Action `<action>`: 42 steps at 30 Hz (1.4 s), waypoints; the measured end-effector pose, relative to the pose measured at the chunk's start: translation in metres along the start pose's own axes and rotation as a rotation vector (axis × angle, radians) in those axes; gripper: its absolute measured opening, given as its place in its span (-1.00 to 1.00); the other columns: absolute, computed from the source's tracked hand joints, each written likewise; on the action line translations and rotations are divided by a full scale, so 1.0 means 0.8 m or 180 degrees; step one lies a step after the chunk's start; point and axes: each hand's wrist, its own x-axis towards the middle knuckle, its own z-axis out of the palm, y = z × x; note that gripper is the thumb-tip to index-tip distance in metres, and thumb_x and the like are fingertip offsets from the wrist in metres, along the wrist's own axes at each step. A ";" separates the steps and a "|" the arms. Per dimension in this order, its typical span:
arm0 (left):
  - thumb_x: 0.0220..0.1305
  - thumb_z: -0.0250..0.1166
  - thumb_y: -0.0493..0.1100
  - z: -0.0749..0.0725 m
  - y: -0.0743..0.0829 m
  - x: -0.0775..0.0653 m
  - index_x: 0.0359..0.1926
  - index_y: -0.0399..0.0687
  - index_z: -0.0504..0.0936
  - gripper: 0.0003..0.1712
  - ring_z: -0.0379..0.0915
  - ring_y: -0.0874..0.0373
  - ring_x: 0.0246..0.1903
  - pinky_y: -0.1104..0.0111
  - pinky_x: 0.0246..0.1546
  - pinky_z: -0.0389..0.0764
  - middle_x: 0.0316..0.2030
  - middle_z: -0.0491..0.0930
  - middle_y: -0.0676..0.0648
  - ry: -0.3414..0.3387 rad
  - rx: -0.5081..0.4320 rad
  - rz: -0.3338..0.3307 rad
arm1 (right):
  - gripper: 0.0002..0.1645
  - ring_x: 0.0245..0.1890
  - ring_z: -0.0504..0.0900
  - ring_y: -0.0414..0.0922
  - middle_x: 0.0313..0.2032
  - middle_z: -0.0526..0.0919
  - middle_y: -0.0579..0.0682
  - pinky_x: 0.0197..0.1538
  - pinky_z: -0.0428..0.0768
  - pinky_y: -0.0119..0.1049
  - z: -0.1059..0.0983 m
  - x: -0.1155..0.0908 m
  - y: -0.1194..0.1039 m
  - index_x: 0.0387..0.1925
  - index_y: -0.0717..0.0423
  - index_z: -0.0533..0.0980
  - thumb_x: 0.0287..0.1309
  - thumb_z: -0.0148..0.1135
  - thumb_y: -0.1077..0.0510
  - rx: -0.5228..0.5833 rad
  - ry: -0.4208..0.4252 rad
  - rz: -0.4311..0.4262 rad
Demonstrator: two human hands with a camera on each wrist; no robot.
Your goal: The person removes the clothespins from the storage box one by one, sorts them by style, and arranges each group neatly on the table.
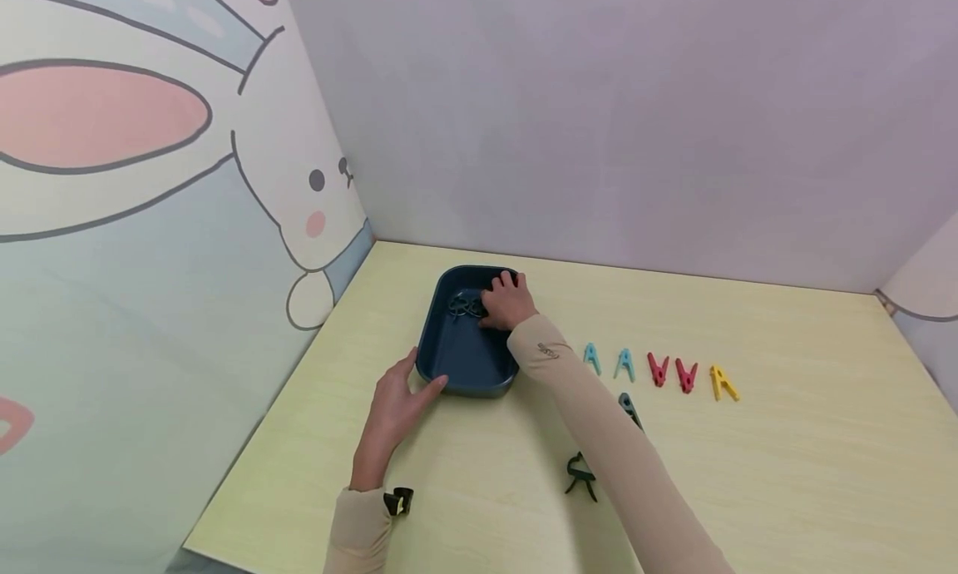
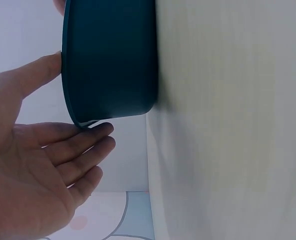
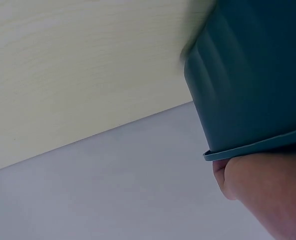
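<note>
A dark blue-green plastic bin [image 1: 467, 366] stands at the back left of the table. My left hand [image 1: 397, 403] rests at its near left corner; in the left wrist view its thumb touches the rim and the relaxed fingers [image 2: 85, 155] lie along the wall. Over the far right part of the bin, my right hand [image 1: 509, 301] reaches inside, close to some dark clips [image 1: 462, 306] lying in there. Its fingertips are partly hidden, and I cannot tell whether they pinch a clip. From the right wrist view, the bin's wall [image 3: 247, 85] covers most of that hand.
Right of the bin lie two light blue clothespins [image 1: 624, 363], two red clothespins [image 1: 686, 375] and a yellow clothespin [image 1: 723, 383]. A dark green clip [image 1: 630, 408] and a black clip [image 1: 580, 474] are partly covered by the right sleeve [image 1: 621, 457]. Walls border the table behind and left.
</note>
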 end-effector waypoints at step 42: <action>0.40 0.39 0.08 -0.002 0.003 0.002 0.50 -0.50 0.21 -0.03 0.21 -0.34 0.42 -0.15 0.38 0.31 0.42 0.29 -0.46 -0.0089 0.0015 -0.0096 | -0.23 0.17 0.44 0.12 0.11 0.59 0.14 0.23 0.39 0.14 -0.016 -0.057 0.019 0.17 0.14 0.63 0.21 0.38 -0.35 0.0823 0.0771 -0.0242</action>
